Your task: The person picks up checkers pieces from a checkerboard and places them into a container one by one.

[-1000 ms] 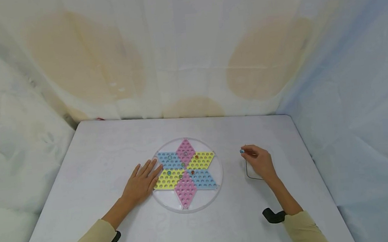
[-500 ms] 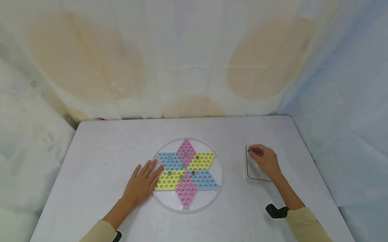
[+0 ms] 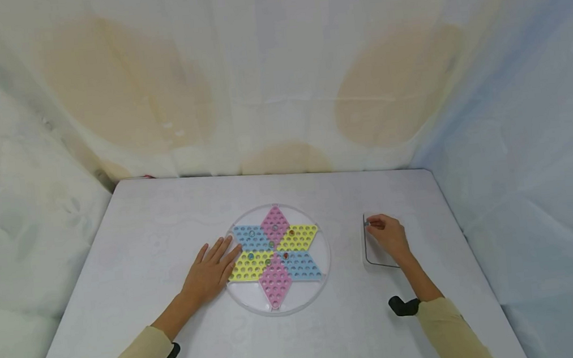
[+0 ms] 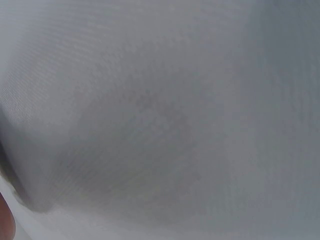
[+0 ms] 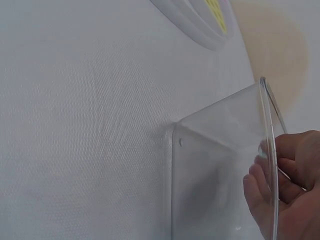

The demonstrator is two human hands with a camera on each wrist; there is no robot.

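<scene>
My left hand (image 3: 207, 274) lies spread out, fingertips at the left rim of a round Chinese checkers board (image 3: 297, 303) with pink, yellow and blue star points. In the left wrist view only a bit of a fingertip shows at the lower left corner. My right hand (image 3: 390, 239) pinches a small glass marble (image 3: 367, 223) between thumb and fingertips, at the far left part of a clear plastic box (image 3: 366, 251). The right wrist view has the fingers (image 5: 254, 185) inside the box's rim, seen through its clear wall, with the marble mostly hidden.
Several marbles sit in the board's holes, among them a red one (image 3: 286, 256) and a blue one (image 3: 250, 256). The white table (image 3: 176, 205) meets fabric curtains (image 3: 278, 88) at the back and both sides.
My right hand has moved right with the marble, from beside the box's left edge to over it, then settled slightly left. The left hand has stayed in place on the board.
</scene>
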